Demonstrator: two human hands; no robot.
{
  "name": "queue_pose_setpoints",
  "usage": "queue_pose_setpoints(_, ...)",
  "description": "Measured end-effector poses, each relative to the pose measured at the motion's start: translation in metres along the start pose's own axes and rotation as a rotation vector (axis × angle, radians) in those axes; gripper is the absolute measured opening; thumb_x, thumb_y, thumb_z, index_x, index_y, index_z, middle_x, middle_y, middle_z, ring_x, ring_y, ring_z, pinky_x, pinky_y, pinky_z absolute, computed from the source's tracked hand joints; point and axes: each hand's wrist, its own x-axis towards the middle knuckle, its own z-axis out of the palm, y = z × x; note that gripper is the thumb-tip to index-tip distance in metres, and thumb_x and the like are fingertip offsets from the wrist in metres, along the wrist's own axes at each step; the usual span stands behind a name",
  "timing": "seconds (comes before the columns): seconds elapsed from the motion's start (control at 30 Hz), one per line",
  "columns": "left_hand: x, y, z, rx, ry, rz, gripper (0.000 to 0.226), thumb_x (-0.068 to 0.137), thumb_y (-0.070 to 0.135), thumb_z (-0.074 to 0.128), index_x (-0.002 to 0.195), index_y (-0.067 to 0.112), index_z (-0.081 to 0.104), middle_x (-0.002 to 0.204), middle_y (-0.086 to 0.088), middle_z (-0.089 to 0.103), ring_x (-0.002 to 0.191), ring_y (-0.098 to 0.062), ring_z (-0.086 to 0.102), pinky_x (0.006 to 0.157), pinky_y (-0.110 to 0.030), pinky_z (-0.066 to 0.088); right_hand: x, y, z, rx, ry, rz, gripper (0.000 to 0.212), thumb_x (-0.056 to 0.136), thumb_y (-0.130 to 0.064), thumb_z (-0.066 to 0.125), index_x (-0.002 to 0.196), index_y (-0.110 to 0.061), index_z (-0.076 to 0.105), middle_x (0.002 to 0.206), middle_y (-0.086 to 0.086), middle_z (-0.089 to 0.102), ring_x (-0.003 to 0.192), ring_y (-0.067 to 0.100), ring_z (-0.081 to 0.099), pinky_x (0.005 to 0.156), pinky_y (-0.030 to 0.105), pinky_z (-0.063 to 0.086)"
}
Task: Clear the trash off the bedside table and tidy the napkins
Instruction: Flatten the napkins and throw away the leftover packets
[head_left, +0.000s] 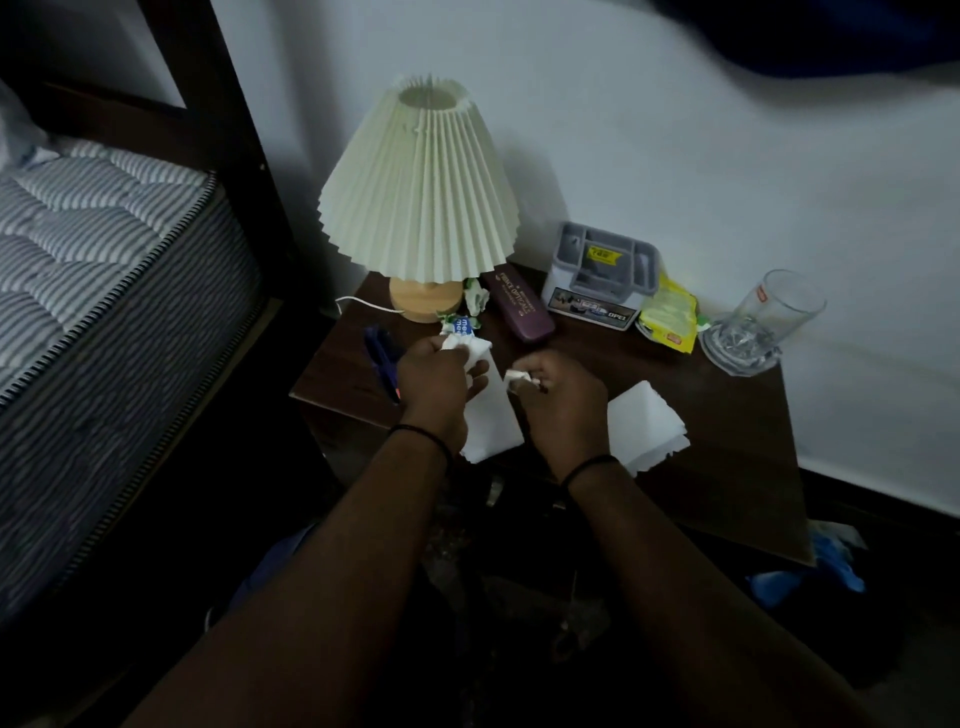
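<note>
My left hand (434, 384) is closed on a crumpled white napkin (467, 347) above the dark bedside table (727, 441). Just right of it, my right hand (563, 400) pinches a small white paper scrap (519, 378). A flat white napkin (493, 426) lies under and between my hands. A stack of white napkins (647, 428) lies right of my right wrist. A blue-and-white wrapper (464, 325) and a crumpled white-green wrapper (476, 296) sit by the lamp base. A yellow-green packet (670, 317) lies further right.
A pleated cream lamp (418, 187) stands at the table's back left. A purple glasses case (519, 306), a grey organiser box (602, 273) and a glass mug (753, 327) line the back. Blue scissors (382, 358) lie left. A striped mattress (104, 260) is at left.
</note>
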Motion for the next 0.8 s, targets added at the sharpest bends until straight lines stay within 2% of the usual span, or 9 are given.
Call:
queue_pose_setpoints(0.07, -0.004, 0.000, 0.002, 0.023, -0.076, -0.026, 0.026, 0.095, -0.001, 0.046, 0.114, -0.013, 0.058, 0.095, -0.024, 0.059, 0.071, -0.023, 0.059, 0.062, -0.026, 0.053, 0.002, -0.007, -0.010, 0.197, 0.094, 0.099, 0.010, 0.084, -0.015, 0.069, 0.091, -0.021, 0.072, 0.087, -0.009, 0.072, 0.081, 0.002, 0.066, 0.077, 0.025, 0.055)
queue_pose_setpoints(0.17, -0.014, -0.006, 0.010, -0.041, -0.239, -0.152, 0.020, 0.094, -0.003, 0.041, 0.101, -0.002, 0.060, 0.091, -0.020, 0.061, 0.075, -0.026, 0.059, 0.072, -0.036, 0.051, -0.001, -0.016, -0.024, 0.243, 0.172, 0.082, 0.014, 0.084, -0.013, 0.068, 0.094, -0.020, 0.074, 0.091, -0.007, 0.074, 0.085, 0.004, 0.067, 0.081, 0.028, 0.056)
queue_pose_setpoints(0.3, -0.030, -0.016, 0.017, -0.049, -0.346, -0.201, 0.035, 0.089, 0.001, 0.042, 0.066, 0.015, 0.064, 0.067, -0.006, 0.058, 0.057, -0.017, 0.056, 0.059, -0.025, 0.050, -0.021, -0.027, -0.035, 0.044, 0.148, -0.137, 0.020, 0.084, -0.007, 0.060, 0.096, -0.009, 0.077, 0.096, 0.008, 0.075, 0.092, 0.022, 0.069, 0.090, 0.031, 0.051)
queue_pose_setpoints(0.4, -0.048, -0.012, 0.019, -0.113, -0.341, -0.180, 0.032, 0.096, 0.008, 0.043, 0.072, 0.011, 0.064, 0.063, -0.005, 0.062, 0.058, -0.017, 0.057, 0.049, -0.018, 0.049, -0.037, -0.036, -0.043, -0.056, 0.047, -0.238, 0.031, 0.083, -0.011, 0.051, 0.103, -0.002, 0.073, 0.104, 0.015, 0.073, 0.098, 0.028, 0.068, 0.094, 0.018, 0.039)
queue_pose_setpoints(0.47, -0.061, -0.006, 0.020, -0.176, -0.417, -0.229, 0.051, 0.102, 0.031, 0.039, 0.071, 0.012, 0.074, 0.068, -0.006, 0.071, 0.064, -0.018, 0.068, 0.055, -0.021, 0.054, -0.044, -0.040, -0.051, -0.076, -0.012, -0.233, 0.037, 0.085, -0.014, 0.046, 0.111, -0.004, 0.070, 0.114, 0.014, 0.070, 0.108, 0.028, 0.063, 0.099, 0.024, 0.040)
queue_pose_setpoints(0.53, -0.073, 0.002, 0.020, -0.200, -0.497, -0.259, 0.069, 0.101, 0.054, 0.027, 0.087, 0.008, 0.076, 0.085, -0.012, 0.075, 0.077, -0.021, 0.073, 0.065, -0.027, 0.058, -0.049, -0.041, -0.066, -0.110, -0.048, -0.245, 0.032, 0.090, -0.013, 0.048, 0.113, -0.007, 0.068, 0.117, 0.011, 0.068, 0.111, 0.027, 0.061, 0.098, 0.029, 0.041)
queue_pose_setpoints(0.67, -0.096, 0.015, 0.029, -0.123, -0.677, -0.288, 0.089, 0.091, 0.072, 0.012, 0.105, 0.005, 0.068, 0.089, -0.012, 0.074, 0.074, -0.023, 0.072, 0.068, -0.031, 0.058, -0.051, -0.044, -0.112, -0.155, -0.120, -0.331, 0.025, 0.085, -0.007, 0.062, 0.108, -0.001, 0.069, 0.110, 0.017, 0.070, 0.104, 0.032, 0.065, 0.091, 0.035, 0.049)
queue_pose_setpoints(0.73, -0.110, 0.015, 0.038, -0.063, -0.728, -0.307, 0.091, 0.086, 0.077, 0.012, 0.114, 0.007, 0.064, 0.096, -0.012, 0.071, 0.082, -0.024, 0.068, 0.078, -0.035, 0.055, -0.053, -0.046, -0.139, -0.230, -0.120, -0.317, 0.025, 0.084, -0.007, 0.061, 0.106, -0.006, 0.072, 0.105, 0.016, 0.072, 0.099, 0.032, 0.066, 0.085, 0.034, 0.050)
queue_pose_setpoints(0.8, -0.126, 0.015, 0.051, 0.002, -0.793, -0.318, 0.092, 0.086, 0.079, 0.012, 0.114, 0.010, 0.065, 0.103, -0.011, 0.070, 0.097, -0.025, 0.064, 0.097, -0.042, 0.045, -0.056, -0.045, -0.166, -0.293, -0.103, -0.281, 0.022, 0.084, -0.012, 0.059, 0.100, -0.015, 0.074, 0.097, 0.011, 0.074, 0.093, 0.028, 0.068, 0.078, 0.030, 0.048)
